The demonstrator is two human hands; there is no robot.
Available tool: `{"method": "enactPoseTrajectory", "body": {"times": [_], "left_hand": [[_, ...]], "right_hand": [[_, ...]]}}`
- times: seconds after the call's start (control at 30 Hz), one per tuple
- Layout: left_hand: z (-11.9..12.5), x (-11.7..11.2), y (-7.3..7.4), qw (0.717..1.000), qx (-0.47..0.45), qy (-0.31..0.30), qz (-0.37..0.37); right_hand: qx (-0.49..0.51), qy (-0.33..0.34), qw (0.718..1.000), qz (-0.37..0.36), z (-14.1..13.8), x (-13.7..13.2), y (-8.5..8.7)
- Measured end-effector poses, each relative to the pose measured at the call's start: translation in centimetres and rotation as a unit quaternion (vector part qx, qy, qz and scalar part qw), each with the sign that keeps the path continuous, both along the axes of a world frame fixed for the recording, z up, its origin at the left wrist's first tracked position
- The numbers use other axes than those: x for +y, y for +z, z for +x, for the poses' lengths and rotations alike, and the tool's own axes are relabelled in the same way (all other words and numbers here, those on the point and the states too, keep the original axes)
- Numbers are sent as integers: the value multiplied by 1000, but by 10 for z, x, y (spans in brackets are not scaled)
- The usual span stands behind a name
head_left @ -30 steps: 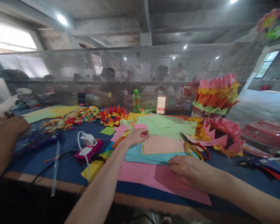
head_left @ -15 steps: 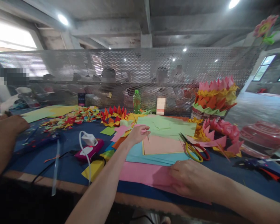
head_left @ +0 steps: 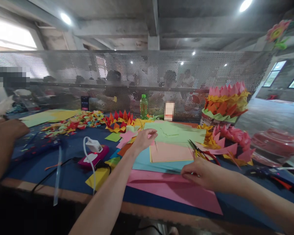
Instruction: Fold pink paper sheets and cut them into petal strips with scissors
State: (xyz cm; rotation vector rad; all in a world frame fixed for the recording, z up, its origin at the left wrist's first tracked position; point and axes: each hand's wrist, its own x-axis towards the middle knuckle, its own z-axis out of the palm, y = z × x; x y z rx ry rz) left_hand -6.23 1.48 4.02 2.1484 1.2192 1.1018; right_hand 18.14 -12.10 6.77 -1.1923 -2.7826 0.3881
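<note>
My left hand hovers over a pale green paper sheet, fingers curled together; what they hold, if anything, cannot be made out. A thin dark line shows just below its fingertips, above a peach paper sheet. Closer to me, my right hand is bent with its fingers drawn in, beside the edge of the blue paper. Whatever lies between those fingers is hidden. Beneath that hand, a pink paper sheet spreads toward the table edge. Scissors with yellow and red handles lie partly behind my right hand.
A purple power strip with a white charger sits left of my forearm. Folded-paper rings, a green bottle and paper scraps stand behind. A glue gun lies right. Another person's hand is at far left.
My right hand has risen off the pink sheet and shifted slightly away from me, uncovering more of that sheet and now covering the scissor handles. My left hand has barely moved.
</note>
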Motion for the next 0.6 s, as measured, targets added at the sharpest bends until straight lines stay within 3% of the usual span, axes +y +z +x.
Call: {"method": "enactPoseTrajectory", "body": {"times": [0.3,0.6], "left_hand": [[-2,2,-1,1000,8,-10,17],[-3,2,0,1000,-15,-11,12]], "right_hand": [[100,-134,979,-119,1,17,-9],[117,-173,974,-85,1,15,-24]]}}
